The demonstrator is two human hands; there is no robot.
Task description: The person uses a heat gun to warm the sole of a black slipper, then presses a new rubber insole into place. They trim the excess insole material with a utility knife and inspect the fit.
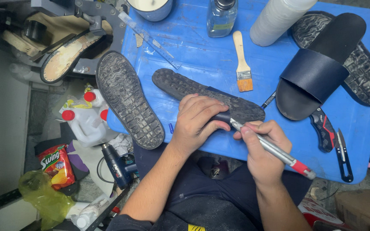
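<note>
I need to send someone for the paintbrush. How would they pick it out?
Look at the blue table top, upper middle, just below the glass bottle. The paintbrush lies flat there, alone: pale wooden handle, metal band, orange bristles, unlike the silver pen in the right hand.

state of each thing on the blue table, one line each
left hand: pressing the sandal down
right hand: gripping the pen
pen: tip at the strap
sandal: sole up, lying flat
finished sandal: upright, strap on
brush: lying flat, unused
bottle: capped, standing
</note>
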